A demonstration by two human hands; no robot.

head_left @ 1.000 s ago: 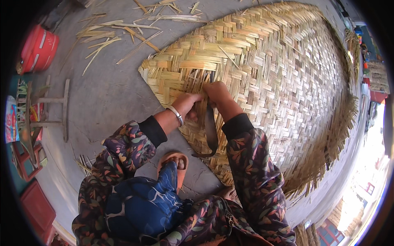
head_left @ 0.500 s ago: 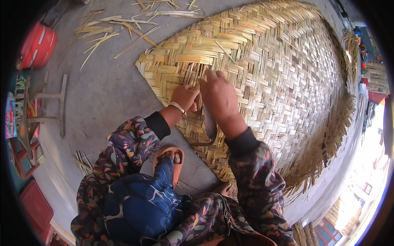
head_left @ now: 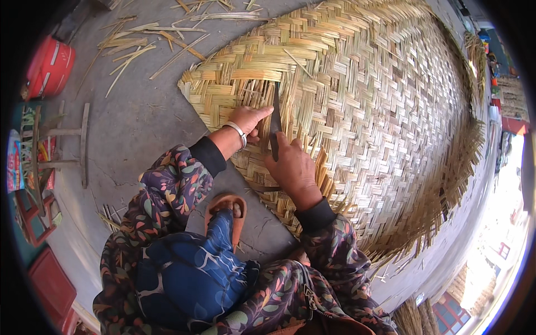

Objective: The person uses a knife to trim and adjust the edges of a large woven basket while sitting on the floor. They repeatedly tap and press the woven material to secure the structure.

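Note:
A large woven mat (head_left: 357, 111) of split, straw-coloured strips lies on the floor before me, its pointed corner at the left. My right hand (head_left: 294, 167) is closed around a dark metal blade (head_left: 274, 106), whose far end lies against the weave by a gap where loose narrow strips show. A bent dark end of the tool comes out on the near side of that hand. My left hand (head_left: 248, 123), with a pale bangle at the wrist, rests on the mat left of the blade. Its index finger is stretched toward the blade; the other fingers are bent and partly hidden.
Loose split strips (head_left: 139, 47) are scattered on the grey floor (head_left: 134, 117) at the far left. A red round container (head_left: 51, 67) and a wooden frame (head_left: 84, 139) stand along the left side. My sandalled foot (head_left: 226, 215) is close to the mat's near edge.
My right hand has drawn back toward me, and the blade now points away, flat along the mat. My left hand has shifted slightly away from me, its index finger stretched out.

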